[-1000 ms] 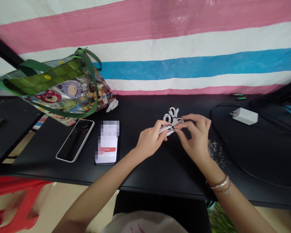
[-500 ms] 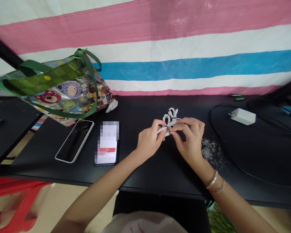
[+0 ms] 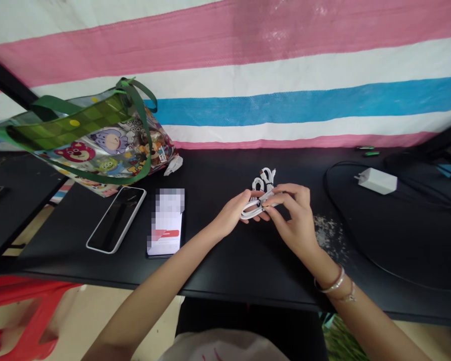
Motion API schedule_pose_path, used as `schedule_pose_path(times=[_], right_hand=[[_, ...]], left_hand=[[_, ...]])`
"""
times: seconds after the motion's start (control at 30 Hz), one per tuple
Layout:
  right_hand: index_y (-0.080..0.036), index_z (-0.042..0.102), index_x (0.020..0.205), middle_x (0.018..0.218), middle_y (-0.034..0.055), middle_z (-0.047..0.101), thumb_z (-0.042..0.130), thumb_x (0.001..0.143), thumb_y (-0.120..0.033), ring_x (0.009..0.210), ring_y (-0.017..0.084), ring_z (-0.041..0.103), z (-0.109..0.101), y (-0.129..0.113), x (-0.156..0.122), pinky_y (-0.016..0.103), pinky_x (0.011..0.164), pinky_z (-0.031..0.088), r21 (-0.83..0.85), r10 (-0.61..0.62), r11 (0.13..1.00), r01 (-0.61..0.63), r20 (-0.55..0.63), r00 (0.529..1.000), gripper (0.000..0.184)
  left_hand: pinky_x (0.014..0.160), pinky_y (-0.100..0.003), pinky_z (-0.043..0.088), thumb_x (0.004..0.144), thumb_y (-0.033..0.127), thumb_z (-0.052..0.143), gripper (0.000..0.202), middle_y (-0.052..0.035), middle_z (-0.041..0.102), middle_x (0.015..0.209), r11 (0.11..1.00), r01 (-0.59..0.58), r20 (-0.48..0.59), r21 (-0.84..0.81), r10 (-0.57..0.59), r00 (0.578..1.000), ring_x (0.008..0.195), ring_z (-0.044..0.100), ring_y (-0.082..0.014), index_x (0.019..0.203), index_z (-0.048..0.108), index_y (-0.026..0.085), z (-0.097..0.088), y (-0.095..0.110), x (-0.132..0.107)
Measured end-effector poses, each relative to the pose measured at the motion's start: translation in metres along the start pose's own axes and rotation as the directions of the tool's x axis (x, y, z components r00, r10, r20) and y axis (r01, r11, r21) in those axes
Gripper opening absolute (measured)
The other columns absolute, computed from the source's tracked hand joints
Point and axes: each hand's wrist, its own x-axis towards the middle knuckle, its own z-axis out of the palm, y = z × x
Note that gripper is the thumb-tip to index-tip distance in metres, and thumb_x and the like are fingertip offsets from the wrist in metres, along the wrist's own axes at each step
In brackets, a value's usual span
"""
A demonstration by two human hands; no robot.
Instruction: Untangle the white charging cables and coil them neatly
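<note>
The middle of the coiled white cable (image 3: 254, 205) is covered by fingertips, and its plug ends are too small to make out. It is held just above the black surface (image 3: 218, 250) at centre, long axis running near-left to far-right, with its loops toward the striped sheet (image 3: 248, 75). The left hand (image 3: 236, 211) has a narrow grip closed on the near-left end, and the right hand (image 3: 295, 220) pinches the middle between thumb and forefinger.

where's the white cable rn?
Head view, just right of centre: the coiled white cable is pinched between the left hand and right hand over the black table, with the white charger further right.
</note>
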Motion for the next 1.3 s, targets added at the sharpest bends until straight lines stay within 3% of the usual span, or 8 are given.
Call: schedule_pose_path(times=[0.1,0.27,0.43,0.73,0.87,1.0,1.13,1.3], right_hand=[[-0.026,0.062,0.082,0.091,0.0053,0.058,0.055,0.089,-0.028,0.089,0.024,0.056,-0.001,-0.001,0.001,0.042,0.077,0.045,0.021,-0.038,0.999,0.039,-0.003,0.999,0.01],[-0.026,0.061,0.082,0.095,0.0053,0.059,0.055,0.089,-0.027,0.092,0.025,0.055,-0.001,-0.001,0.002,0.043,0.079,0.044,0.011,-0.044,0.999,0.044,-0.018,0.999,0.01],[-0.027,0.061,0.081,0.096,0.0048,0.059,0.055,0.089,-0.028,0.094,0.026,0.055,0.0,0.0,0.001,0.045,0.082,0.042,-0.033,0.008,0.999,-0.009,-0.036,0.999,0.009],[-0.027,0.061,0.079,0.089,0.0041,0.06,0.054,0.088,-0.03,0.089,0.025,0.056,0.002,0.001,0.001,0.045,0.082,0.042,0.021,0.087,0.996,-0.087,-0.025,0.996,0.012],[-0.026,0.06,0.08,0.085,0.0035,0.061,0.053,0.089,-0.031,0.085,0.024,0.057,0.003,0.002,0.001,0.043,0.078,0.043,0.083,0.124,0.989,-0.123,-0.003,0.992,0.013],[-0.025,0.058,0.08,0.082,0.0027,0.061,0.054,0.088,-0.03,0.082,0.022,0.058,0.003,0.003,0.002,0.04,0.075,0.045,0.194,0.146,0.97,-0.148,0.027,0.989,0.01],[-0.025,0.058,0.081,0.081,0.0028,0.061,0.054,0.088,-0.032,0.08,0.022,0.058,0.005,0.005,0.001,0.039,0.073,0.047,0.271,0.209,0.937,-0.221,0.072,0.975,0.011],[-0.024,0.058,0.082,0.079,0.0027,0.059,0.054,0.088,-0.034,0.078,0.02,0.058,0.008,0.007,-0.002,0.037,0.071,0.049,0.325,0.249,0.906,-0.272,0.111,0.962,0.013]], left_hand=[[0.063,-0.021,0.045,0.093,0.039,0.036,0.037,-0.0036,0.071,0.082,0.993,0.085,0.025,-0.086,-0.083,0.996,0.079,0.066,-0.0145,0.112,0.062,0.02,-0.001,0.005,0.0],[0.068,-0.023,0.049,0.086,0.026,0.05,0.033,-0.0033,0.07,0.096,0.965,0.11,-0.023,-0.239,-0.119,0.993,0.085,0.066,-0.0151,0.117,0.06,0.021,0.003,0.008,-0.002],[0.084,-0.028,0.047,0.082,0.02,0.053,0.034,-0.0047,0.069,0.102,0.959,0.043,-0.068,-0.279,-0.065,0.996,0.1,0.062,-0.0185,0.115,0.06,0.017,0.005,0.005,-0.002],[0.095,-0.032,0.043,0.078,0.014,0.056,0.037,-0.0062,0.067,0.112,0.952,-0.071,-0.036,-0.296,0.063,0.997,0.111,0.059,-0.0213,0.115,0.058,0.017,0.008,0.003,-0.001],[0.094,-0.031,0.044,0.079,0.014,0.055,0.036,-0.0062,0.065,0.115,0.962,-0.189,-0.06,-0.199,0.181,0.982,0.111,0.058,-0.0199,0.115,0.055,0.018,0.008,0.0,-0.001],[0.089,-0.031,0.044,0.08,0.016,0.056,0.037,-0.0071,0.065,0.116,0.955,-0.294,-0.116,0.044,0.298,0.948,0.108,0.059,-0.0203,0.116,0.05,0.019,0.007,-0.002,-0.002],[0.09,-0.032,0.042,0.081,0.016,0.055,0.036,-0.0058,0.066,0.112,0.924,-0.312,-0.142,0.222,0.347,0.927,0.105,0.06,-0.0193,0.116,0.05,0.02,0.006,-0.002,-0.004],[0.089,-0.031,0.043,0.08,0.015,0.055,0.035,-0.0048,0.068,0.108,0.914,-0.303,-0.153,0.27,0.352,0.924,0.103,0.061,-0.0193,0.113,0.05,0.021,0.006,-0.001,-0.003]])
